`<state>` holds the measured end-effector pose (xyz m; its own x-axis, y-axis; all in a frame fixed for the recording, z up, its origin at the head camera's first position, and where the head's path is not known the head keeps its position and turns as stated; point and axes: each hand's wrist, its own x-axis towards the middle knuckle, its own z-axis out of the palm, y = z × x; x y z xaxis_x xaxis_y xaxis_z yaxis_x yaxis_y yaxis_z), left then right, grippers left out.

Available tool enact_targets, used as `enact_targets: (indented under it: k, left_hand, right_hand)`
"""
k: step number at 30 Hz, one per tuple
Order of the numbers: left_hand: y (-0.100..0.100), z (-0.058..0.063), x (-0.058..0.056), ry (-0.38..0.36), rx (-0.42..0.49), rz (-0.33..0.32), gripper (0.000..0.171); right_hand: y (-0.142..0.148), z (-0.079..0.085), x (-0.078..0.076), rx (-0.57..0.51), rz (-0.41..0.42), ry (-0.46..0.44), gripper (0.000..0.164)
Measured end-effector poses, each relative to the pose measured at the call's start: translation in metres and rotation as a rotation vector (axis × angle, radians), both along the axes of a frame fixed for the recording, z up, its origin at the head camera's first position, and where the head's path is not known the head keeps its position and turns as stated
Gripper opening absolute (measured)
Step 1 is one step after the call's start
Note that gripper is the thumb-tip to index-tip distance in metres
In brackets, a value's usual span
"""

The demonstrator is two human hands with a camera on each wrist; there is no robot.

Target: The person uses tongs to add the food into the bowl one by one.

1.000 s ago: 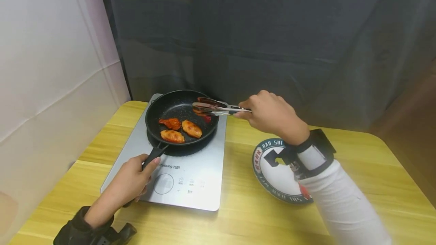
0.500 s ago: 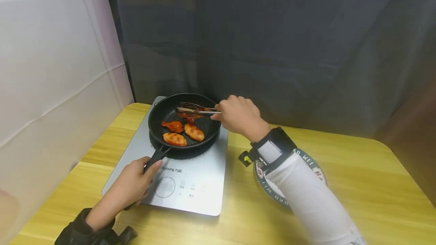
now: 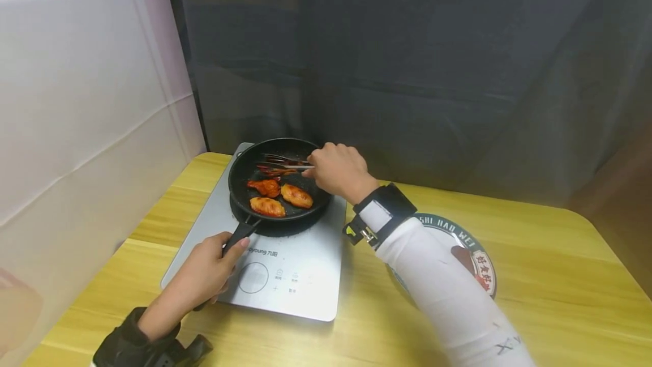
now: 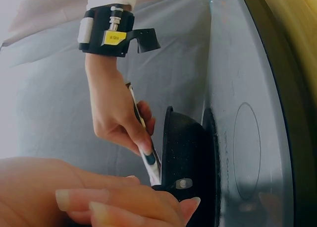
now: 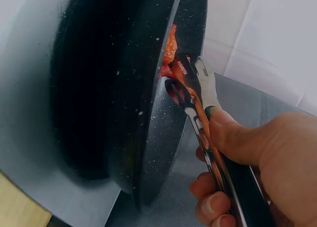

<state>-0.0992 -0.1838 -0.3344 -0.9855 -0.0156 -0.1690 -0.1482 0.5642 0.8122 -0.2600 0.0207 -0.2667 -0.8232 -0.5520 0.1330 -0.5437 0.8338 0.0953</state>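
Note:
My left hand [image 3: 206, 272] grips the black handle [image 3: 238, 238] of a frying pan [image 3: 243, 171]. Three orange-brown chicken pieces lie in the near part of the pan: a drumette [image 3: 264, 188], a wing piece [image 3: 297, 196] and another wing piece [image 3: 267, 207]. Metal tongs [image 3: 299, 167] are held in my right hand [image 3: 338, 170], their tips low inside the pan's far side. In the right wrist view, reddish food [image 5: 171, 46] shows at the tips of the tongs [image 5: 207, 133]; whether they clamp it cannot be told. My right thumb presses along the tongs' arm.
Under the pan is a silver induction cooker [image 3: 305, 276] with a touch panel. A round plate with a lettered rim [image 3: 460, 234] stands to its right on the wooden table [image 3: 540, 265], partly hidden by my right sleeve. Dark cloth [image 3: 407, 72] hangs behind, white cloth [image 3: 86, 84] at left.
My right hand has moved left and a little down with the tongs, from above the pan's right rim into the pan. The left hand keeps its grip on the handle.

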Motion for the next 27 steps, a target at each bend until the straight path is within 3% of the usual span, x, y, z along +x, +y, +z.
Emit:
enact_targets:
  k: [5,12,27]
  left_hand:
    - [0.001,0.001,-0.001,0.009,0.001,0.009,0.029]
    - [0.003,-0.002,-0.001,-0.009,0.005,0.013,0.029]
    - [0.001,-0.003,-0.004,0.004,0.001,0.012,0.029]
  right_hand:
    - [-0.004,-0.001,-0.003,-0.003,-0.001,0.006,0.027]
    - [-0.004,-0.011,-0.002,-0.010,-0.024,-0.055,0.031]
    - [-0.011,-0.013,-0.002,-0.074,0.014,-0.046,0.039]
